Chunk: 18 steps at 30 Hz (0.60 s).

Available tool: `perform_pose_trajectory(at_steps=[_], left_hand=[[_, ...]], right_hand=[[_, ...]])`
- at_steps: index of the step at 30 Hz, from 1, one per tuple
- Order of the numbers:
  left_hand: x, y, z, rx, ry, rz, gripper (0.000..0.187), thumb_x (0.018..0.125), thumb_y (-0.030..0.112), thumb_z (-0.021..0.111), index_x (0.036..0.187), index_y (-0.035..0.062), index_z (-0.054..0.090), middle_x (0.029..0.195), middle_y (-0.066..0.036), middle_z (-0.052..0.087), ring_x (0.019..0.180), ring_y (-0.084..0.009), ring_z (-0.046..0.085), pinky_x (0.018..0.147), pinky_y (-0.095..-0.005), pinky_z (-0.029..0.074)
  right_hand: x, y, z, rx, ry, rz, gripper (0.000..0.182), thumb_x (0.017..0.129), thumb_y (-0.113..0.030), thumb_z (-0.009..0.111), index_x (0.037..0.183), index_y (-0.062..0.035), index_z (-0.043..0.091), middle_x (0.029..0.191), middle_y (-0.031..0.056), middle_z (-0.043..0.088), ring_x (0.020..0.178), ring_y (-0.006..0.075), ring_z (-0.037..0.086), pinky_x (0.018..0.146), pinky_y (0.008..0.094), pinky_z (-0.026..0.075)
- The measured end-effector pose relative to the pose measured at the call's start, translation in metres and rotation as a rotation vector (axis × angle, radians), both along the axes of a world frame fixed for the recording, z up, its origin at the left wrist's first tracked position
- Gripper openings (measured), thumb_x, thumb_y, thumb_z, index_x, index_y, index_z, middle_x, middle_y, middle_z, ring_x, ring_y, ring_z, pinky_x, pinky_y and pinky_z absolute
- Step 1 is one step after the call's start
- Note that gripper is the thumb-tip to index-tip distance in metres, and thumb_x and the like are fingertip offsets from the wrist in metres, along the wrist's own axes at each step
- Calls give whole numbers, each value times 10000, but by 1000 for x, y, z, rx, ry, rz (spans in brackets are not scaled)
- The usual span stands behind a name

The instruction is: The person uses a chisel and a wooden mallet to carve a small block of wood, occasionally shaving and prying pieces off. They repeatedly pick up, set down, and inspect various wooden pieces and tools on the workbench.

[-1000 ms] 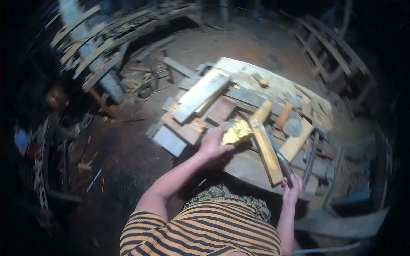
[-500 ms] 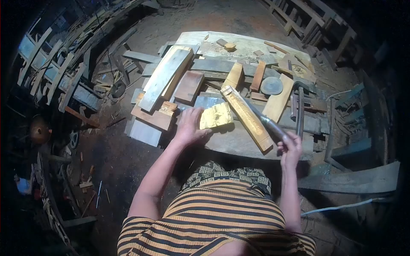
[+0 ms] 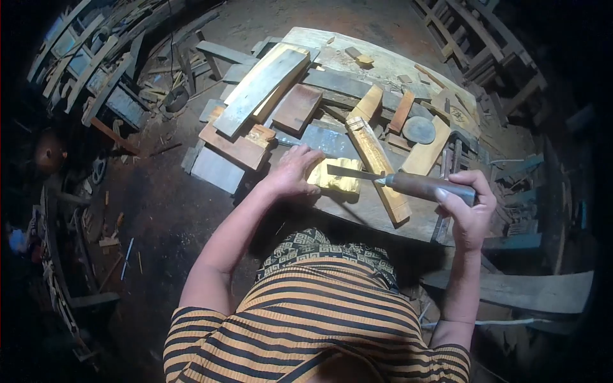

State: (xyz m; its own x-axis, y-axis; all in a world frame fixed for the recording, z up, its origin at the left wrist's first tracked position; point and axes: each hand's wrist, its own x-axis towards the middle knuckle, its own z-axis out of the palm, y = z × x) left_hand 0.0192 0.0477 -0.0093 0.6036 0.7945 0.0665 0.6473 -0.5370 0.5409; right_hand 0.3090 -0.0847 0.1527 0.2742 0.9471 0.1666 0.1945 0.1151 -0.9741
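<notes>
Since the frame half a second back, the right hand (image 3: 469,204) has lifted and swung the chisel (image 3: 396,180) round so that it now lies almost level, its blade reaching left across the long pale plank (image 3: 378,167) to the small yellow block of wood (image 3: 335,180); before, the tool slanted up along that plank and the block lay uncovered beside the left hand (image 3: 292,171). The right hand's fingers are wrapped tight round the chisel's dark handle. The left hand lies flat with its fingers spread, pressing on the left end of the yellow block, which rests on the near part of the workbench (image 3: 357,214), just left of the plank. The blade tip sits over the block's top; whether it touches the wood cannot be told. Behind the block lie a reddish board (image 3: 297,107), a long grey plank (image 3: 262,89) and a round dark disc (image 3: 419,129).
</notes>
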Motion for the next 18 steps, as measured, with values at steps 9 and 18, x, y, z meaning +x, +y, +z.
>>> perform_pose_trajectory(at_steps=[9,18], left_hand=[[0,-2,-3,30,-4,22,727,591,292,786,1232,115,491,1088,-146,468,1090,-336,444,949,-431,371],[-3,-2,-4,30,-24,3,807,582,378,813,1263,110,474,1120,-168,465,1094,-351,441,949,-438,371]], right_hand=[[-19,27,8,-116,-134,80,217,715,-86,735,842,-16,573,679,31,597,525,59,531,449,196,408],[-42,51,38,-154,-529,103,238,719,-195,698,751,1,566,642,79,625,577,118,593,544,263,458]])
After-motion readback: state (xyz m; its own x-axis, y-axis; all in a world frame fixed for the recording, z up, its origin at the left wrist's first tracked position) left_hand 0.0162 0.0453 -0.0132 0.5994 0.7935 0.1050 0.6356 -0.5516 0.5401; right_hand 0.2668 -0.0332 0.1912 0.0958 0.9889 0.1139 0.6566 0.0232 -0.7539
